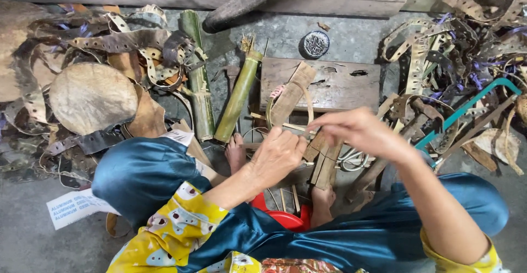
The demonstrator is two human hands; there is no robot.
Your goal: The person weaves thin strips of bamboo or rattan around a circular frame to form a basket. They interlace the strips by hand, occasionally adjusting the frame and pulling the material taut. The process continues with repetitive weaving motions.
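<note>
Hands meeting above the wooden block point(335, 83): left hand point(277, 155) closed on a thin bamboo strip point(299, 127), right hand point(359, 130) pinching its far end, best kept taut between both grips.

Thin pale bamboo strip point(299, 128) noted between both hands, lying roughly level, held above wooden block. Bent loop of same pale strip point(309, 101) seen arching upward behind it, beside flat wooden slat point(291, 94) laid tilted across block. Short wooden pieces point(325, 160) observed below hands, standing side by side, near feet. Exact contact points hidden by fingers.
</note>
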